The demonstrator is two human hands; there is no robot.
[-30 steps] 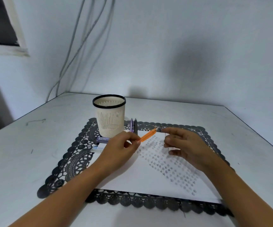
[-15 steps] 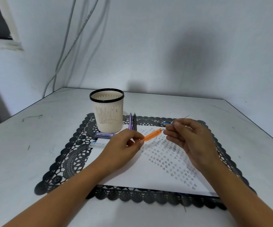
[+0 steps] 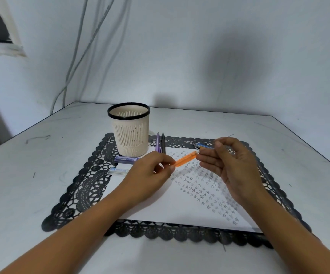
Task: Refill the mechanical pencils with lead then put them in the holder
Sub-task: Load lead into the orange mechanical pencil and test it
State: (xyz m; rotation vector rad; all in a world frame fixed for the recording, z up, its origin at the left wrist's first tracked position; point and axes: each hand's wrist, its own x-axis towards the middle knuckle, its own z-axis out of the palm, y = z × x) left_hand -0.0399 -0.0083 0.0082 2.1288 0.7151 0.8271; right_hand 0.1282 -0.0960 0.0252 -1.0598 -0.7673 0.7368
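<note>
My left hand (image 3: 150, 173) grips an orange mechanical pencil (image 3: 186, 159) by its lower end, the pencil slanting up to the right. My right hand (image 3: 229, 163) pinches a thin lead (image 3: 230, 135) whose far end sticks out past the fingers; the fingertips sit right at the pencil's upper end. A cream slotted holder (image 3: 129, 131) with a black rim stands upright at the back left of the mat. Purple (image 3: 157, 143) and black (image 3: 163, 142) pencils lie side by side next to it. A blue pencil (image 3: 203, 145) lies partly hidden behind my right fingers.
A black lace mat (image 3: 85, 186) carries a white sheet (image 3: 160, 206) printed with small stars. Two flat lead cases, a purple one (image 3: 127, 159) and a white one (image 3: 118, 171), lie in front of the holder. The table's right edge runs diagonally; cables hang on the wall at left.
My right hand has risen off the paper and brought the lead up to the orange pencil's upper end. My left hand has held the pencil nearly still.
</note>
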